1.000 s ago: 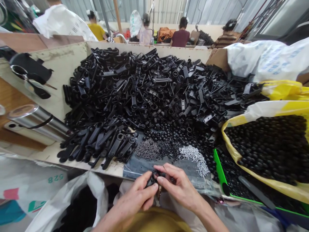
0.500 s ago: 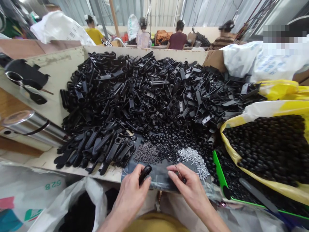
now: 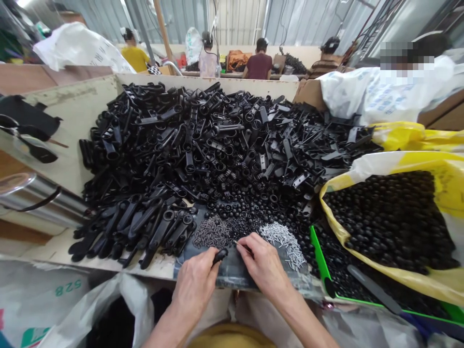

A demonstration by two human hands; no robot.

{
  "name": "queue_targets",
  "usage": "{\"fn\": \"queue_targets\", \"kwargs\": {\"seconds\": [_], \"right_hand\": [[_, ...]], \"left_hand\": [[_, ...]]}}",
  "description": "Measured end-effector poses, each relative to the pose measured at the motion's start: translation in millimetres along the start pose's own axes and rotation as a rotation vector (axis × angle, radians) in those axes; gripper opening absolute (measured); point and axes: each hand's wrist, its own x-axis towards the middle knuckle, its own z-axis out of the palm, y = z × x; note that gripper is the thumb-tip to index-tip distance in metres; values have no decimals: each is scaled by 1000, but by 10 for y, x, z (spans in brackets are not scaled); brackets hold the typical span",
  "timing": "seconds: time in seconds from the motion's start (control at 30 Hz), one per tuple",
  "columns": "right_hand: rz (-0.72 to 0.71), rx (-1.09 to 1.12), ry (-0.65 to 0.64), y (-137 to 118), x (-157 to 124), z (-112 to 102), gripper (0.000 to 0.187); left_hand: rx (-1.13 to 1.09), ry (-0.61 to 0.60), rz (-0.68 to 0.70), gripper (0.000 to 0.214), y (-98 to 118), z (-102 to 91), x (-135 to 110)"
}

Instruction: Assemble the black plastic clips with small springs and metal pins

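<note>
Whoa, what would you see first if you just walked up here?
The giant heap of black plastic parts filling the middle grabs the eye first. At the right, a yellow bag brims with small black round pieces. Down front, the left hand pinches one black part, and the right hand rests beside a little pile of silver pins.

Near edge: a bare patch of dark plastic sheet [image 3: 232, 274] lies open between the left hand [image 3: 197, 282] and the right hand [image 3: 264, 266]. A small black plastic piece [image 3: 220, 254], gripped by the left hand, juts into it.
Ahead: a heap of dark grey screws [image 3: 210, 233] and a heap of silver metal pins [image 3: 284, 240] lie just beyond the fingertips. Behind them, a pile of black plastic levers [image 3: 203, 145] fills the way.
Right: a green plastic tray [image 3: 318, 258] and a yellow bag of black round caps [image 3: 391, 217] block that side.
Left: a strip of pale wooden board [image 3: 50, 251] is bare, with a shiny steel cylinder [image 3: 36, 198] beyond it.
</note>
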Motion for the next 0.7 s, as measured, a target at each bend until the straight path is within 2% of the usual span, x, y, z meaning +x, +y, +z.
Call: {"fn": "queue_targets", "kwargs": {"seconds": [0.27, 0.47, 0.57, 0.7], "right_hand": [[2, -95, -11, -67, 57, 88, 20], [-49, -185, -129, -107, -33, -3, 18], [-52, -87, -166, -92, -75, -83, 16], [32, 107, -31, -44, -108, -170, 21]], "left_hand": [[-97, 49, 2, 20, -56, -9, -28], [-310, 89, -115, 28, -81, -95, -76], [-451, 63, -166, 31, -84, -122, -103], [-559, 39, -237, 36, -123, -118, -148]]}}
